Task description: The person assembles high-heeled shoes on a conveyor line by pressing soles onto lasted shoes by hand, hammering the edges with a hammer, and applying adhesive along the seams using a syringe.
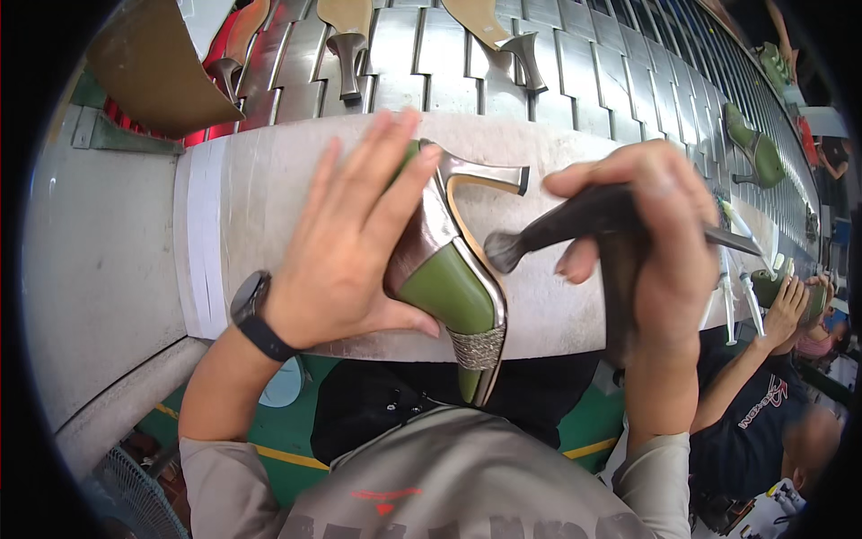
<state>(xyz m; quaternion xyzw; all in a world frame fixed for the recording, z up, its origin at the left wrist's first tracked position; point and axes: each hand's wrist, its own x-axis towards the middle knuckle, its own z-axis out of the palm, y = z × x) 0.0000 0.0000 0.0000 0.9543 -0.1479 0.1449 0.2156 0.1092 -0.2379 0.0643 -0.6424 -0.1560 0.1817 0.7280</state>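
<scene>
A green and metallic bronze high-heeled shoe (458, 287) lies on its side on the pale worktop (557, 314). Its sole faces right, its heel points away to the right, and its toe juts past the near edge. A glittery band crosses the front of the shoe. My left hand (346, 260) presses on the shoe, fingers over its back part and thumb along the green side. In my right hand (669, 216) is a dark shoemaker's hammer (575, 220), gripped with fingers wrapped round it. The hammer's round face, slightly blurred, is right beside the sole's edge at the arch.
Beyond the worktop runs a slatted metal conveyor (395, 54) carrying several heeled shoes, among them a green shoe (754, 148). Syringes (750, 301) lie at the right end. A co-worker's hand (784, 314) holds another green shoe there. A brown board (153, 67) stands at far left.
</scene>
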